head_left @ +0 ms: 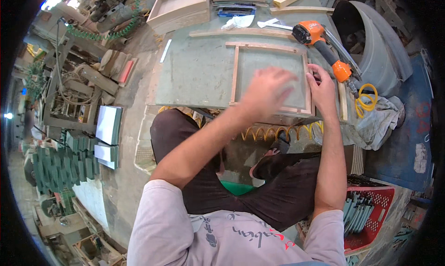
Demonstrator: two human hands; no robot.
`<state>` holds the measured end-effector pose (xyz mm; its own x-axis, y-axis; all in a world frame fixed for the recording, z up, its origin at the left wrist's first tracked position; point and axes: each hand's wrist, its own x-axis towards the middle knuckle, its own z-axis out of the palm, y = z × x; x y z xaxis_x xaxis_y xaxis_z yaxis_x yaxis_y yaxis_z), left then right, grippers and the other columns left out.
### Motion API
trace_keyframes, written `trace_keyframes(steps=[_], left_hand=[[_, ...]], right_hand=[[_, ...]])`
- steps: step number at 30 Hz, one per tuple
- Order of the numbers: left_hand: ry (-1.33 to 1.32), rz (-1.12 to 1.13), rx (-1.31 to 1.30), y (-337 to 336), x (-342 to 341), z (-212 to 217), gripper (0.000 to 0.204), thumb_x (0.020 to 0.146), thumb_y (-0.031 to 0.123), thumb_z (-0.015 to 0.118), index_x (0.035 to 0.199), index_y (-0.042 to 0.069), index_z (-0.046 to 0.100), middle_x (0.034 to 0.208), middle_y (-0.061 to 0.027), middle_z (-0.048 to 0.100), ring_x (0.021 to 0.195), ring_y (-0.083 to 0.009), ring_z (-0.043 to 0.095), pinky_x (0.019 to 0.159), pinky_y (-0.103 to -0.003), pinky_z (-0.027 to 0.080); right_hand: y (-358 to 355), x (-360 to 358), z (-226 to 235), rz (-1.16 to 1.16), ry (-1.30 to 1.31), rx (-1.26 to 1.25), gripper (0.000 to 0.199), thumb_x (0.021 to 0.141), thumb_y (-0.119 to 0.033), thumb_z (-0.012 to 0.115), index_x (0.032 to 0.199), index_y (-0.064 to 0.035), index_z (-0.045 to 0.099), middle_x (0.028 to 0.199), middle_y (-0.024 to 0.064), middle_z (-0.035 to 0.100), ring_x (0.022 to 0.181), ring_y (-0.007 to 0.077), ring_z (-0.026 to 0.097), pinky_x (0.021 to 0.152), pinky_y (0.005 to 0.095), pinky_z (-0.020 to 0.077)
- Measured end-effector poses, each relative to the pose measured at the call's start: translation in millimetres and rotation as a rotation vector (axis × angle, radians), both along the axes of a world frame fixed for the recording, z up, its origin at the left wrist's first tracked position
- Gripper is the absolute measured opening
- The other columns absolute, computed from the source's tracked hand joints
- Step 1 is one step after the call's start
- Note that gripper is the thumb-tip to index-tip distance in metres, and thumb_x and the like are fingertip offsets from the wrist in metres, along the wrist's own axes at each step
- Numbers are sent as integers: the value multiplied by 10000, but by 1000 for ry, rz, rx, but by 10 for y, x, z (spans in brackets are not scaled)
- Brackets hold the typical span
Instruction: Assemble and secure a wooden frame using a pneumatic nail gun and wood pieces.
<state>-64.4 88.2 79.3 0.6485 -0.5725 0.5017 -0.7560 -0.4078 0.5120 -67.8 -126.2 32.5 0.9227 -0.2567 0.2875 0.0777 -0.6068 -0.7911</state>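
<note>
On the green worktop (194,71) in the head view lies a rectangular wooden frame (235,73) of thin pale slats, set flat with its near edge close to the table's front rim. The person's left hand (268,89) hovers over the lower middle of the frame, blurred, with its fingers spread and holding nothing that can be made out; whether it touches the wood cannot be told. The right hand (322,87) rests on the frame's right slat near its upper corner, fingers curled and pinched at the slat's edge, though what, if anything, sits between the fingertips is too small to tell.

Just beyond the right hand, an orange and black pneumatic nail gun (320,41) lies on the table's right side, its handle running toward the frame's right corner. A yellow coiled air hose (366,99) hangs off the table's right edge beside a grey cloth (380,122). A loose wooden slat (241,32) lies above the frame, parallel to its far side, and shallow wooden trays (178,9) sit at the table's far end. Left of the table, green and white panels (109,124) lean in a stack on the floor. At lower right, a red plastic crate (378,219) holds grey strips.
</note>
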Motion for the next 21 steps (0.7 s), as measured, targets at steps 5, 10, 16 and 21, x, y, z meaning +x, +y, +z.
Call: trace_keyframes(steps=[5, 10, 16, 21], left_hand=[[-24, 229, -155, 651, 650, -12, 187, 900, 134, 650, 1057, 38, 682, 1031, -114, 708, 993, -256, 656, 895, -394, 487], [253, 398, -264, 974, 840, -171, 194, 908, 138, 642, 1053, 16, 683, 979, -104, 716, 917, -203, 667, 809, -341, 516], [351, 411, -386, 980, 849, -249, 206, 902, 147, 639, 1047, 8, 685, 931, -107, 718, 842, -179, 668, 733, -319, 526], [381, 338, -280, 1082, 708, -75, 224, 923, 181, 655, 1055, 4, 689, 951, -74, 716, 870, -135, 647, 767, -294, 511]], right_hand=[[6, -9, 85, -21, -43, 94, 251, 910, -154, 646, 1112, -5, 632, 1000, 142, 692, 862, 217, 669, 781, 330, 521], [50, -19, 189, -122, -67, 96, 198, 893, -166, 702, 933, 21, 650, 789, 43, 660, 714, 92, 604, 668, 249, 486], [142, -77, 358, -155, -123, 255, 230, 925, -213, 691, 857, 5, 669, 734, 1, 629, 668, 58, 542, 608, 219, 432], [165, -72, 344, -164, -88, 368, 232, 966, -216, 631, 962, 7, 695, 817, 44, 683, 764, 86, 612, 737, 223, 487]])
